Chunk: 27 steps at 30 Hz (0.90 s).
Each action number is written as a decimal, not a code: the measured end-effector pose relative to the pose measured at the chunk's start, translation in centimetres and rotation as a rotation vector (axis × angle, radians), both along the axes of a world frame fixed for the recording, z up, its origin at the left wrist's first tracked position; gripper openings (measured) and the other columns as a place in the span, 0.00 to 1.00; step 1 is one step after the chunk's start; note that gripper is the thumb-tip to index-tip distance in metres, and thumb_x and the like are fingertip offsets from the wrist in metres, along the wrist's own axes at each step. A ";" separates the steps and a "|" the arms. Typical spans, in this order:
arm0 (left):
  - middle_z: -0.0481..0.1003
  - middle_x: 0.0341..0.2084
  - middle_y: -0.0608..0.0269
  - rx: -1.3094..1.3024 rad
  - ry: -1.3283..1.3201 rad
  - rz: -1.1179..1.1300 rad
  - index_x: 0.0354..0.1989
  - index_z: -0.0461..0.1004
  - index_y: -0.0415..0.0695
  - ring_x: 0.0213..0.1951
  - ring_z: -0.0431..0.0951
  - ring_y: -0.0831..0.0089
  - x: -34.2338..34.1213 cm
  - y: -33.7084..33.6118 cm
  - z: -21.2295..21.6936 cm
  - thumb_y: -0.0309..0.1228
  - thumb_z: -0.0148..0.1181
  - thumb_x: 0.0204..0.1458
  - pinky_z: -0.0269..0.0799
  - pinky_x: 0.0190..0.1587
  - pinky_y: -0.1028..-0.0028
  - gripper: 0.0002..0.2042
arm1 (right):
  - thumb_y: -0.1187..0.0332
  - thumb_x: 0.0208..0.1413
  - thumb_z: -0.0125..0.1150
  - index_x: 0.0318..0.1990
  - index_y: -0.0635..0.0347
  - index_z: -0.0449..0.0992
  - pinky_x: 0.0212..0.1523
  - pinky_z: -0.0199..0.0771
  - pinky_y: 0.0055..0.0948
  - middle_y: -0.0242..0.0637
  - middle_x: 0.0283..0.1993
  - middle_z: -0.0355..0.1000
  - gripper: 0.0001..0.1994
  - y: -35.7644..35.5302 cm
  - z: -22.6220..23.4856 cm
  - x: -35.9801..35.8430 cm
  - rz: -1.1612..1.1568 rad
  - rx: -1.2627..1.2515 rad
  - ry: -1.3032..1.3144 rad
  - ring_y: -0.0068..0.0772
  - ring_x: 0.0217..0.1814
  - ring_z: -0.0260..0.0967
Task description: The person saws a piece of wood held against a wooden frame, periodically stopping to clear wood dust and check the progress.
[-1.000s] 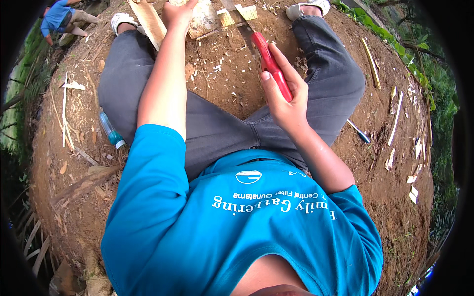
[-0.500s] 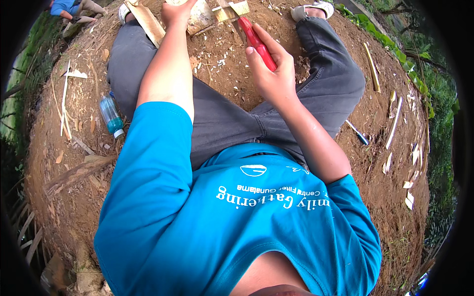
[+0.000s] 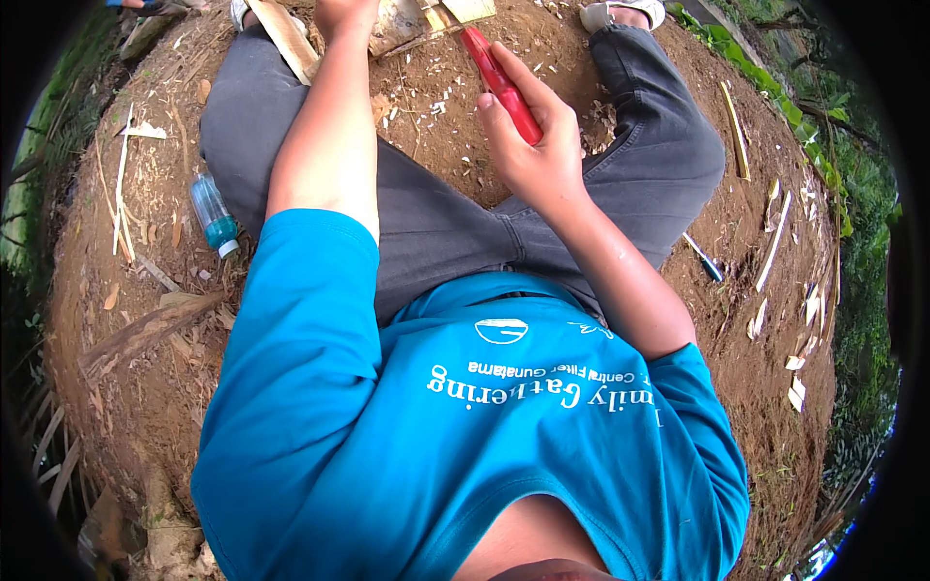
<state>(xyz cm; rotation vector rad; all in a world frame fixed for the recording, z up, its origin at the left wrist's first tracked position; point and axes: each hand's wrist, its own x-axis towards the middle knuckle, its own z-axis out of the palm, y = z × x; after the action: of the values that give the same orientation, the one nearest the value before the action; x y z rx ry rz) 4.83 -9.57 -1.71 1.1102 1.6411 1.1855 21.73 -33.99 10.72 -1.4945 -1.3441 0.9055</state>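
Wood [image 3: 395, 29] (like the left hand [image 3: 346, 14]) is cut off above.

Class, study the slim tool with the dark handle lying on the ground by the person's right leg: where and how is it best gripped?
The slim tool is probably best held by its dark handle, thicker than the pale shaft. Come from above and the person's right: the shaft points toward the right leg, while the handle lies farther out.

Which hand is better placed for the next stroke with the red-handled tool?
Probably the right hand: it grips the red handle, while the left hand is beside the wood piece, partly out of frame.
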 end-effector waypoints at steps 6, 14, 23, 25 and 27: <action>0.83 0.24 0.65 -0.087 -0.043 -0.024 0.38 0.83 0.43 0.22 0.81 0.74 0.9 0.2 0.9 0.37 0.78 0.45 0.75 0.25 0.72 0.15 | 0.70 0.60 0.62 0.68 0.70 0.68 0.56 0.75 0.30 0.55 0.55 0.79 0.28 -1.4 0.3 0.0 -0.066 0.002 0.004 0.35 0.56 0.79; 0.84 0.27 0.61 -0.031 -0.037 0.002 0.39 0.83 0.42 0.24 0.82 0.71 0.6 2.0 -1.5 0.37 0.79 0.44 0.76 0.25 0.68 0.17 | 0.71 0.63 0.61 0.69 0.68 0.68 0.56 0.74 0.29 0.52 0.56 0.79 0.27 -5.1 1.5 1.3 -0.067 -0.015 0.072 0.31 0.54 0.78; 0.83 0.26 0.60 -0.174 -0.045 0.030 0.41 0.81 0.43 0.23 0.81 0.70 1.5 0.1 2.0 0.40 0.79 0.46 0.76 0.24 0.68 0.19 | 0.71 0.62 0.61 0.69 0.68 0.67 0.56 0.73 0.28 0.52 0.58 0.78 0.27 -5.4 2.5 0.9 -0.053 -0.075 0.076 0.29 0.56 0.77; 0.83 0.26 0.60 -0.136 -0.055 0.041 0.42 0.81 0.42 0.23 0.81 0.70 1.4 0.2 1.7 0.41 0.78 0.47 0.76 0.24 0.67 0.20 | 0.72 0.62 0.61 0.69 0.68 0.67 0.56 0.73 0.27 0.52 0.58 0.78 0.27 -6.3 3.5 0.9 -0.043 -0.064 0.056 0.29 0.57 0.77; 0.83 0.26 0.60 -0.080 -0.083 0.059 0.42 0.81 0.42 0.23 0.81 0.70 1.9 -0.9 2.9 0.41 0.77 0.48 0.76 0.24 0.67 0.19 | 0.73 0.62 0.60 0.70 0.68 0.67 0.57 0.73 0.27 0.52 0.59 0.78 0.28 -6.8 3.5 1.2 -0.039 -0.025 0.034 0.29 0.57 0.76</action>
<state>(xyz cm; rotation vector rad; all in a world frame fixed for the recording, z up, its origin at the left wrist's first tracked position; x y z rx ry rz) 6.77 -10.48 1.21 0.9561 1.6532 1.1771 22.89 -40.78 14.25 -1.5128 -1.2798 0.9220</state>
